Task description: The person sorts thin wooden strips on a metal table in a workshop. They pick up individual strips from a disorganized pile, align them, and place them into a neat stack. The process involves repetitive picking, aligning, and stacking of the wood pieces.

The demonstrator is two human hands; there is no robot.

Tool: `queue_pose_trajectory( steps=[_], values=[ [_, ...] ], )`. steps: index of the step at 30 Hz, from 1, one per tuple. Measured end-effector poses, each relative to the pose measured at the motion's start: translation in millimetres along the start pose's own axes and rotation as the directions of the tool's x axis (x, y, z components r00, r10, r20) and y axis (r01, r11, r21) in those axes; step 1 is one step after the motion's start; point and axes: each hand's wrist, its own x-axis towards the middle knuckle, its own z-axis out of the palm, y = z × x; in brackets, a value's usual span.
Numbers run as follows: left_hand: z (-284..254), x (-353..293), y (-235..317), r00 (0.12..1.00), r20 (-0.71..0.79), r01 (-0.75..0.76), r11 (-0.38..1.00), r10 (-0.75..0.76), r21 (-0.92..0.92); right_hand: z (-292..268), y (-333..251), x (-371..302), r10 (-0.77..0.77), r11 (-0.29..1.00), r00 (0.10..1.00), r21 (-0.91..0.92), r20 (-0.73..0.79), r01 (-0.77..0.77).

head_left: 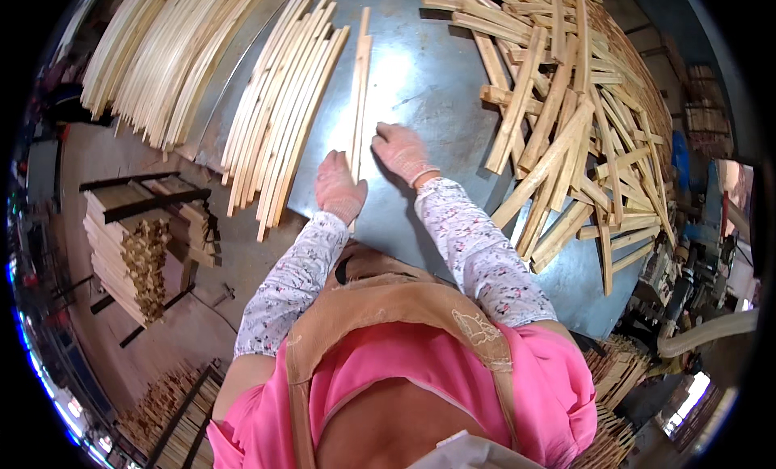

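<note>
Two pale wooden strips (361, 89) lie side by side on the grey metal table (420, 89), pointing away from me. My left hand (338, 188), in a pinkish glove, is closed around their near ends, with the thumb on their right side. Just right of the strips, my right hand (402, 152), gloved alike, has its fingers curled together and nothing visible in them. A small gap shows between it and the strips. Left of my left hand lies a row of aligned strips (279, 105), their near ends uneven.
At the far left is a wide batch of aligned strips (170, 57). A large jumbled heap of wooden strips (558, 105) covers the table's right side. Below the table on the left stands a stack of wood (121, 251) in a dark metal rack. A pale hose (711, 333) and machinery are at right.
</note>
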Motion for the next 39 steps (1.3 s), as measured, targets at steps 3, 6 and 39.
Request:
queue_pose_trajectory(
  steps=[3,6,39],
  values=[
    [18,-1,-8,0.999,0.04,0.035,0.998,-0.033,-0.057,-81,63,-1,-0.154,0.821,0.866,-0.549,-0.476,-0.156],
    [22,-3,-11,0.998,-0.036,0.042,0.999,-0.042,0.003,-156,127,-22,0.153,0.767,0.791,-0.434,-0.592,-0.473],
    [-58,49,-1,0.974,-0.043,-0.227,0.929,0.224,-0.292,-130,187,-78,0.483,0.829,0.502,0.191,-0.718,-0.525]
  ],
)
